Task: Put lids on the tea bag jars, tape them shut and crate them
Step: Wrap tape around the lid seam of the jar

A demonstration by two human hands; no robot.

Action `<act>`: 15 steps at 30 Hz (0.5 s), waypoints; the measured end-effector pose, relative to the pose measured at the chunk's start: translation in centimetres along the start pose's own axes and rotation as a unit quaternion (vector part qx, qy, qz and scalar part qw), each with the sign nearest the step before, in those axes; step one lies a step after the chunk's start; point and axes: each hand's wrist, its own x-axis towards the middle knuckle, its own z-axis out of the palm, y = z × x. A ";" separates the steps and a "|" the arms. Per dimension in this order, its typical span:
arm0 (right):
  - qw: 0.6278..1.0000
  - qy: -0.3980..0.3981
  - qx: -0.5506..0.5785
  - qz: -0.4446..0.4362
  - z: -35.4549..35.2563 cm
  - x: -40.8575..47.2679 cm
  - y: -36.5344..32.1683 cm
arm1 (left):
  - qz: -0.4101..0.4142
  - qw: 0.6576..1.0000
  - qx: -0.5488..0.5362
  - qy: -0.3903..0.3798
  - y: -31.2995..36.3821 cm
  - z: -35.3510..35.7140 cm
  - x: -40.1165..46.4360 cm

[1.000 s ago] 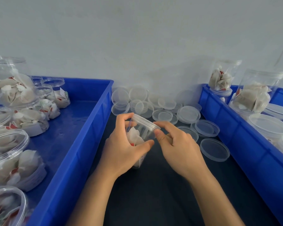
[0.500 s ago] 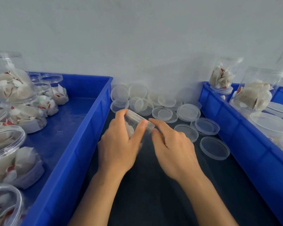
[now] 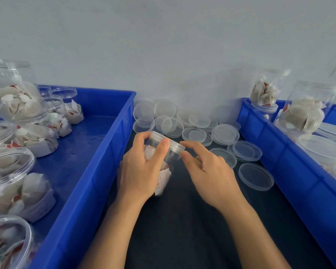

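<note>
- Head view: the left hand (image 3: 142, 167) grips a clear tea bag jar (image 3: 161, 164), fingers and thumb curled round its body. The jar is tilted, with its lid (image 3: 168, 141) leaning away toward the wall, over the dark worktop (image 3: 182, 220) between the two crates.
- The right hand (image 3: 208, 171) hovers just beside the lid's rim with fingers loosely curled. It looks to hold nothing, though I cannot tell whether a fingertip touches the lid.
- The lid sits on the jar's mouth; whether it is fully seated cannot be judged, as the clear plastic hides the seam.
- Loose lids (image 3: 182, 121) lie heaped along the worktop's far edge, some overlapping, and one single lid (image 3: 256, 176) rests near the right crate (image 3: 279, 171).
- The left crate (image 3: 97, 171) holds open jars of tea bags along its left side; the right crate holds lidded jars.
- No tape is visible.
- Risks, as I judge them: the lid may sit crooked and pop off if pressed on one side. The smooth, tilted jar could slip from a one-handed grip, spilling tea bags, or knock the lid pile about.
</note>
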 end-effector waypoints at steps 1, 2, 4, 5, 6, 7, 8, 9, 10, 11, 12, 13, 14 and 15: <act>1.000 0.001 0.004 0.001 0.0 0.1 0.1 | -0.001 1.000 -0.008 -0.005 0.0 0.0 0.0; 1.000 0.003 0.005 0.001 0.0 0.1 0.1 | -0.003 1.000 -0.015 -0.012 0.0 0.0 0.1; 1.000 0.007 0.003 0.001 0.0 0.0 -0.1 | -0.007 0.999 -0.026 -0.027 -0.1 -0.2 0.2; 1.000 0.009 0.004 0.000 0.1 -0.1 -0.1 | -0.011 0.999 -0.029 -0.034 -0.1 -0.4 0.3; 1.000 0.009 0.007 0.000 0.1 -0.2 -0.2 | -0.015 0.998 -0.032 -0.043 -0.2 -0.5 0.4; 1.000 0.010 0.014 0.000 0.1 -0.2 -0.2 | -0.018 0.998 -0.033 -0.052 -0.2 -0.6 0.4; 1.000 0.010 0.024 0.003 0.1 -0.2 -0.3 | -0.020 0.998 -0.030 -0.060 -0.2 -0.8 0.4; 0.999 0.012 0.033 0.005 0.0 -0.2 -0.3 | -0.020 0.997 -0.023 -0.066 -0.1 -0.8 0.3; 0.999 0.013 0.038 0.007 0.0 -0.3 -0.4 | -0.018 0.997 -0.010 -0.069 0.0 -0.8 0.2; 0.999 0.015 0.040 0.008 -0.1 -0.3 -0.4 | -0.012 0.997 0.006 -0.070 0.2 -0.8 0.1; 0.999 0.016 0.039 0.009 -0.2 -0.4 -0.5 | -0.001 0.998 0.025 -0.066 0.4 -0.8 -0.1; 0.999 0.019 0.038 0.010 -0.3 -0.5 -0.6 | 0.013 0.997 0.047 -0.056 0.5 -0.7 -0.2; 0.999 0.024 0.036 0.012 -0.3 -0.6 -0.7 | 0.027 0.997 0.068 -0.038 0.6 -0.7 -0.2; 0.999 0.030 0.034 0.011 -0.3 -0.7 -0.8 | 0.038 0.996 0.084 -0.018 0.7 -0.7 -0.2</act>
